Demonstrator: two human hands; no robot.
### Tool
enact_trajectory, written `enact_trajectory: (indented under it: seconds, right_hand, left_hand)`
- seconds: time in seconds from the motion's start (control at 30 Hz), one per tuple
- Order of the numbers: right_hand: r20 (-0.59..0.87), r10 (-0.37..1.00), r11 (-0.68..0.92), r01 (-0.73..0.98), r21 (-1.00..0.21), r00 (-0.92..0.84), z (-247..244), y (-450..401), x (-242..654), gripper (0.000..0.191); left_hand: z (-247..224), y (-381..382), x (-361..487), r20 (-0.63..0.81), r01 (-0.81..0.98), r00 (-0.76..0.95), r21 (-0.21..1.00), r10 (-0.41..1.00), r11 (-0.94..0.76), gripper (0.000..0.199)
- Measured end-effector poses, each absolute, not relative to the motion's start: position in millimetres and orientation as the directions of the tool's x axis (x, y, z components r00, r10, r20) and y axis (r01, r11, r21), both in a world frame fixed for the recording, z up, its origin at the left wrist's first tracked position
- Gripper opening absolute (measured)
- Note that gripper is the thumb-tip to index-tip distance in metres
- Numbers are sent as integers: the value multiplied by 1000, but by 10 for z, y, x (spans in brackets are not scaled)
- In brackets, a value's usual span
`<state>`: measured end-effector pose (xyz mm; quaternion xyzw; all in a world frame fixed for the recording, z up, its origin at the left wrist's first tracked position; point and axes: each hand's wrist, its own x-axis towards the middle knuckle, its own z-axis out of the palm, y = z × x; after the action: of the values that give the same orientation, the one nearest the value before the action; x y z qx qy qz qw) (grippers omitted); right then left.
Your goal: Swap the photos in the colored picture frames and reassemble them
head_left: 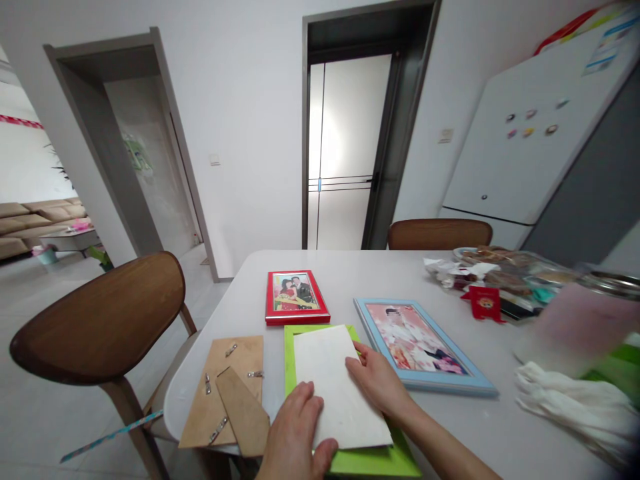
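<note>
Green frame [290, 360]: one, on the white table [350, 273]; landmark for all entries below.

Sheet [335, 393]: white, one, lying over the green frame and hiding most of its middle; whether seated inside cannot be told.

Left hand [295, 433]: at the near left part of the green frame; fingers on the sheet's left side, thumb apart from them on its near end, a wide gap between; resting, not clasped.

Right hand [375, 380]: at the right side of the green frame; thumb on the sheet, fingers at its edge, little gap; whether it pinches the sheet cannot be told.

Board [245, 353]: brown, with metal clips and a stand [240, 407]; left of the green frame.

Red frame [295, 319]: with photo of two people; just beyond the green frame.

Blue frame [450, 385]: with photo; right of the green frame.

Cloth [570, 407]: white, crumpled; well right of the green frame.

Chair [100, 320]: brown; well left of the green frame, past the board.
</note>
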<state>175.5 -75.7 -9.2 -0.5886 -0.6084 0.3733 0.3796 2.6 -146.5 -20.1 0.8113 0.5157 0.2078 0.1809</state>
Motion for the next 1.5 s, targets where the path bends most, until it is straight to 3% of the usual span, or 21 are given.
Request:
enact_trajectory:
  seconds: [0.07,0.17,0.33,0.5,0.63,0.83,0.9,1.0,1.2,1.33,1.5]
  right_hand:
    - [124,992,107,710,-696,-28,-72,-756,1781,33]
    - [160,987,85,907,-414,-19,-73,-755,1793,26]
    - [192,980,88,967,-241,-42,-162,-741,1793,27]
    - [273,950,243,912,-331,-154,-173,-849,1729,34]
    - [290,895,440,776,-452,-339,-58,-1061,1481,29]
    - [264,811,580,662,-474,-522,54,-1274,845,29]
    - [251,788,608,652,-453,-562,4,-1304,624,38]
    - [228,798,591,654,-472,-557,-98,-1330,380,45]
    - [260,830,515,500,-696,-493,79,-1356,514,43]
    - [274,842,508,513,-692,-464,300,-1422,1060,40]
    - [211,913,398,655,-642,-348,154,-1452,1774,37]
  left_hand:
    - [-145,-1472,56,114,795,390,459,914,-397,45]
    - [-107,-1465,96,107,833,355,416,929,-366,40]
    - [-115,-1394,140,121,866,296,385,947,-320,34]
    - [-61,-1337,116,139,841,338,400,931,-365,41]
    - [-129,-1396,-314,289,813,288,429,913,-393,46]
    - [-495,-1624,-1455,351,934,170,241,921,-264,62]
    - [-581,-1653,-1667,369,951,155,197,916,-240,57]
    - [-626,-1625,-1783,409,951,156,182,899,-248,47]
    - [-409,-1576,-1638,528,905,208,216,824,-367,45]
    - [-161,-1596,-1154,581,847,256,249,772,-469,45]
    - [-91,-1499,-398,412,726,355,443,839,-525,42]
